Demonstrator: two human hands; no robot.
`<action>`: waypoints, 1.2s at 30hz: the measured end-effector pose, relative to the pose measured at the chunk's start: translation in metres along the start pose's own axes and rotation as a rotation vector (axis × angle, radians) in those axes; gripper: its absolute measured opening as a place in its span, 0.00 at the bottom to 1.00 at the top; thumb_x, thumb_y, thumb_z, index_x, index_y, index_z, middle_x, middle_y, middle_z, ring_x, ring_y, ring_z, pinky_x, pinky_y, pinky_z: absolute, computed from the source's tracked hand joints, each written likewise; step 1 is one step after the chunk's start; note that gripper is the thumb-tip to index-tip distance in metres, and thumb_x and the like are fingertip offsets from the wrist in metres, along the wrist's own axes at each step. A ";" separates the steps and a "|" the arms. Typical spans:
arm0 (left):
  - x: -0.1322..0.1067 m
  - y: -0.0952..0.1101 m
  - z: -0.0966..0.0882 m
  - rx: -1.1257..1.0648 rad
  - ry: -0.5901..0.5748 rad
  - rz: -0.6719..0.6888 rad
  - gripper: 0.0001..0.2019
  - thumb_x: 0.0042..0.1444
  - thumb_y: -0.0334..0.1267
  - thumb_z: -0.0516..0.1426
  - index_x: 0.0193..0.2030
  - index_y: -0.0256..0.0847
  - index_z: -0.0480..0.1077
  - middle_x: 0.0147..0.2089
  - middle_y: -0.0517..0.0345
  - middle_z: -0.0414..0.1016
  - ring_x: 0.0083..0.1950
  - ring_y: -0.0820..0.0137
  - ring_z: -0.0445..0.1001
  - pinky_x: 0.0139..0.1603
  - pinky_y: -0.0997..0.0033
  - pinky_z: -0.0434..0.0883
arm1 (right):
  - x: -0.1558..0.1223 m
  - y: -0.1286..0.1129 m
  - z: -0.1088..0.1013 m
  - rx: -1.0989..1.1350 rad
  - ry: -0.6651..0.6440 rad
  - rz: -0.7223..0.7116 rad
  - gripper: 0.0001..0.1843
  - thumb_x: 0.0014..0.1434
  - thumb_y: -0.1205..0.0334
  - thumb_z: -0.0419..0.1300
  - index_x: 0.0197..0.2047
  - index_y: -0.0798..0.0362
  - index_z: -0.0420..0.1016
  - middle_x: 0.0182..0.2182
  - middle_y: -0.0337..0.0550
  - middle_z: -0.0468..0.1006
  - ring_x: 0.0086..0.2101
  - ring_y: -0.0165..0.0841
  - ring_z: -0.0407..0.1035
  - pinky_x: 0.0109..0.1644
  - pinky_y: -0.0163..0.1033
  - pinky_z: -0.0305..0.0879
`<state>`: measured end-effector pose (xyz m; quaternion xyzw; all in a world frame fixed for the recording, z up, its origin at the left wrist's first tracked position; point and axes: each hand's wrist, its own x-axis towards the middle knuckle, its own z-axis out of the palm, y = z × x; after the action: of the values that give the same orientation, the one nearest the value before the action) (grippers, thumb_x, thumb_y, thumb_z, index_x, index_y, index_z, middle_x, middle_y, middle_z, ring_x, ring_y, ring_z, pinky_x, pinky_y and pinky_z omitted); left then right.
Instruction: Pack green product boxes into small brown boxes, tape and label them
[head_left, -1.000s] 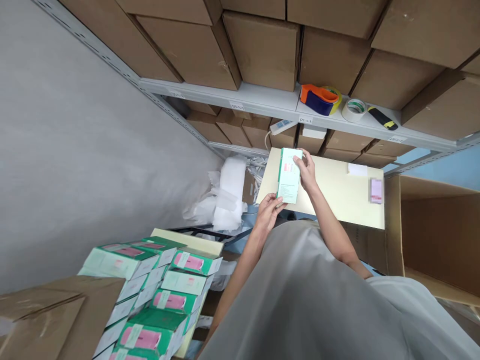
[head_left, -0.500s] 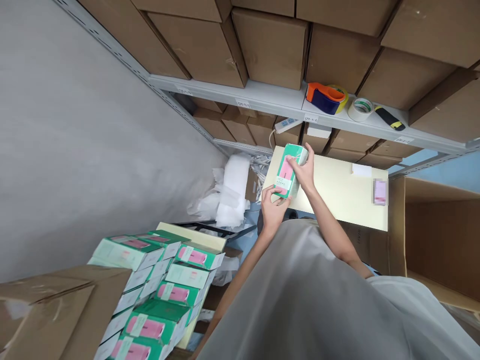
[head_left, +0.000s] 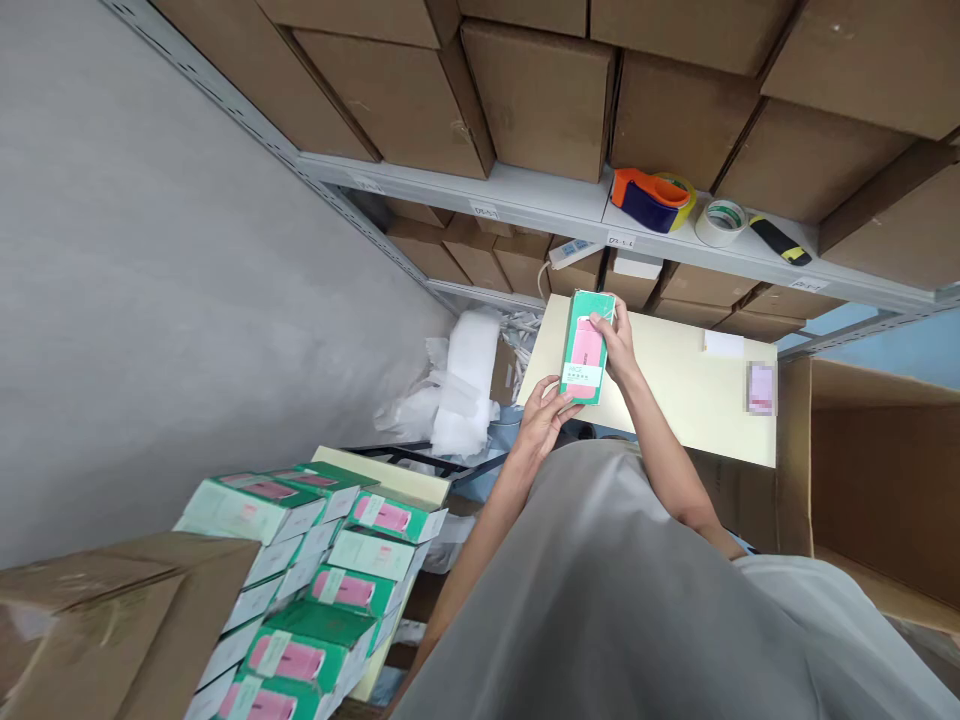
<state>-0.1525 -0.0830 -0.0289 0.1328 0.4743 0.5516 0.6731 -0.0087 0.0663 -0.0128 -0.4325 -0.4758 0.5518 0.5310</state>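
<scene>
Between my two hands is a green product box with a pink device printed on its front and a pale label band near its lower end. My left hand grips its lower left corner, fingers along the bottom edge. My right hand holds the upper right side, thumb lying on the printed front. The box is over the left part of a cream tabletop. At the lower left, several similar green boxes stand stacked on another cream board.
On the shelf ahead are an orange tape dispenser, a tape roll and a black-yellow cutter, with cartons behind. White foam wrap lies left of the table. An open carton stands right, another carton lower left.
The green box has turned so its printed front faces me more squarely, its side no longer showing much. My left fingers have shifted along its lower edge; both hands still hold it.
</scene>
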 end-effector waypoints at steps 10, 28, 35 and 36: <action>0.016 -0.002 0.007 0.187 0.117 0.249 0.40 0.37 0.47 0.84 0.53 0.47 0.69 0.55 0.52 0.84 0.56 0.60 0.86 0.59 0.57 0.84 | 0.013 -0.002 -0.010 -0.168 0.125 -0.162 0.33 0.63 0.29 0.73 0.59 0.43 0.77 0.62 0.48 0.80 0.61 0.46 0.75 0.71 0.52 0.72; 0.023 0.017 -0.021 0.036 -0.075 -0.143 0.33 0.51 0.35 0.79 0.64 0.42 0.79 0.64 0.45 0.86 0.60 0.53 0.89 0.72 0.40 0.82 | 0.024 0.024 0.001 0.087 0.088 0.055 0.27 0.60 0.39 0.73 0.55 0.41 0.73 0.54 0.41 0.81 0.48 0.40 0.76 0.51 0.43 0.79; 0.026 0.003 -0.009 0.104 0.006 0.000 0.41 0.45 0.35 0.81 0.67 0.45 0.75 0.71 0.43 0.81 0.66 0.51 0.86 0.72 0.39 0.82 | 0.027 0.024 0.005 0.059 0.018 0.029 0.28 0.66 0.33 0.66 0.60 0.40 0.72 0.67 0.45 0.79 0.61 0.44 0.76 0.69 0.53 0.76; 0.026 0.001 -0.007 0.131 0.033 0.056 0.43 0.44 0.36 0.82 0.67 0.44 0.75 0.71 0.42 0.80 0.68 0.50 0.84 0.74 0.40 0.81 | 0.026 0.023 0.005 0.031 0.030 0.009 0.29 0.67 0.32 0.66 0.61 0.40 0.72 0.67 0.46 0.79 0.62 0.44 0.75 0.71 0.55 0.74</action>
<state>-0.1604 -0.0623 -0.0450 0.1807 0.5167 0.5400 0.6393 -0.0193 0.0927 -0.0336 -0.4344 -0.4573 0.5550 0.5423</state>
